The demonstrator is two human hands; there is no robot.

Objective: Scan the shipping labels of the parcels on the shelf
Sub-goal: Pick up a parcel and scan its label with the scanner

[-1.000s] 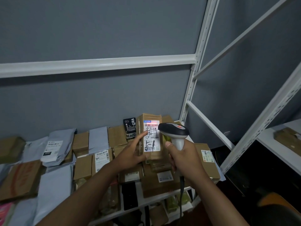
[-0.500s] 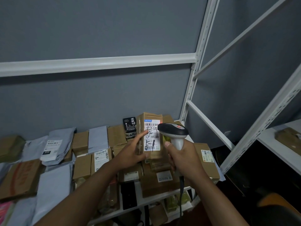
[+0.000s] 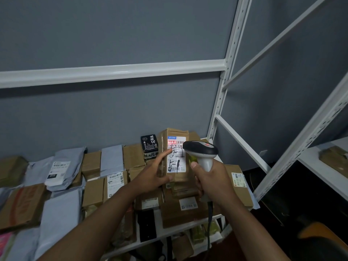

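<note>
One upright brown cardboard parcel (image 3: 174,157) at the shelf's right end is under red scanner light. I see my left hand (image 3: 152,176) holding it, my right hand (image 3: 211,181) wrapped around the grey handheld scanner (image 3: 200,149). I judge that many parcels remain.

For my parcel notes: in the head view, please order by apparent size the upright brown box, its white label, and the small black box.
1. upright brown box
2. white label
3. small black box, which stands farther back, so its rank against the label is unsure.

The single head-worn camera looked forward and slightly down, close over the white metal shelf (image 3: 188,226), facing the grey wall (image 3: 113,34); its edges seemed distorted.
</note>
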